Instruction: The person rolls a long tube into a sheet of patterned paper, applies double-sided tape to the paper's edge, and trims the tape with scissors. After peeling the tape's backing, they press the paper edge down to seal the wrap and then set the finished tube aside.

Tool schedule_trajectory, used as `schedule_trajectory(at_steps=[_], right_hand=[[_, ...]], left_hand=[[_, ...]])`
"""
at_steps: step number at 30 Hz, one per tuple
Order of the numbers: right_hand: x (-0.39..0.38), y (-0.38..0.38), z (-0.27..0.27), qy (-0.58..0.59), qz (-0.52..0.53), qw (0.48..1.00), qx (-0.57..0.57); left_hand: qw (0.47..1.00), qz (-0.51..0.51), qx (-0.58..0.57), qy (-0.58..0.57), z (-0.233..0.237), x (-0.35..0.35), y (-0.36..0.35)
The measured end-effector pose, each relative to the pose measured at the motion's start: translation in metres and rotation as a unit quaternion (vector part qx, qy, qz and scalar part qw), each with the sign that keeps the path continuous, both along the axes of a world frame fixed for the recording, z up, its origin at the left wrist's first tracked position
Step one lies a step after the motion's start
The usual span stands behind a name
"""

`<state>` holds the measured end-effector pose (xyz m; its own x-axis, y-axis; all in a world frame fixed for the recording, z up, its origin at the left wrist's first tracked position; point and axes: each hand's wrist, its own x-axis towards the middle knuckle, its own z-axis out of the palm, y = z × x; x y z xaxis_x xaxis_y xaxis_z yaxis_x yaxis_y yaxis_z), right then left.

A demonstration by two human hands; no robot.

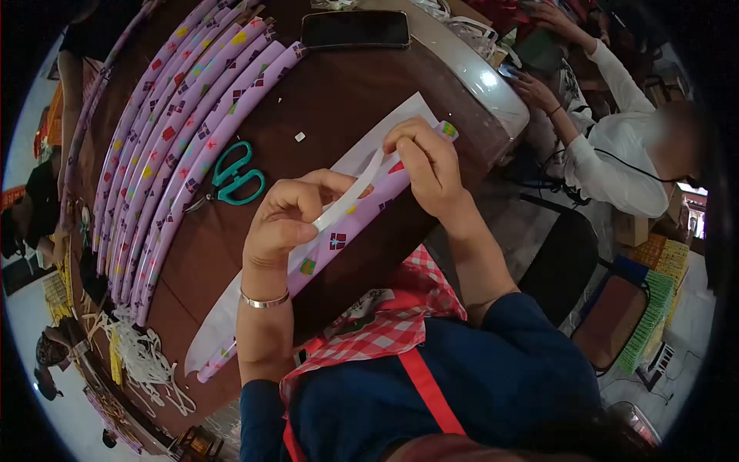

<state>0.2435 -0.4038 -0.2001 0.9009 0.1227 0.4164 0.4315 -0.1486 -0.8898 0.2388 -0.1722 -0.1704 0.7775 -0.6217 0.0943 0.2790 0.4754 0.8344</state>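
A narrow white strip (349, 202) is stretched between my hands, bowed slightly upward. My left hand (285, 219), with a silver bangle at the wrist, pinches its lower end between thumb and fingers. At the upper end, the bent fingers of my right hand (431, 165) are closed on the strip. Beneath both hands lies a partly rolled sheet of purple wrapping paper (366, 222) with gift-box prints. Its plain white side (368, 150) shows along the far edge. Teal-handled scissors (240, 175) rest left of my left hand, blades partly hidden under a finished-looking purple roll.
Several purple wrapping-paper rolls (173, 138) lie side by side on the brown table (323, 92). A black phone (356, 29) is at the far edge. White strip scraps (150, 362) are heaped at the lower left. A co-worker in white (616, 165) sits to the right.
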Motion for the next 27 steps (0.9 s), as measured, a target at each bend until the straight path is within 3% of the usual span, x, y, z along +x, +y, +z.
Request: schedule_trajectory(at_steps=[5, 7, 27], right_hand=[[0.003, 0.000, 0.006, -0.033, -0.001, 0.997, -0.075], [0.003, 0.004, 0.003, -0.043, -0.012, 0.999, -0.026], [-0.008, 0.001, 0.010, -0.027, -0.012, 0.999, 0.036]], left_hand=[[1.000, 0.009, -0.016, -0.001, 0.003, -0.002, -0.003], [1.000, 0.010, -0.015, 0.007, 0.005, -0.003, -0.003], [1.000, 0.008, 0.027, -0.008, -0.002, -0.002, 0.003]])
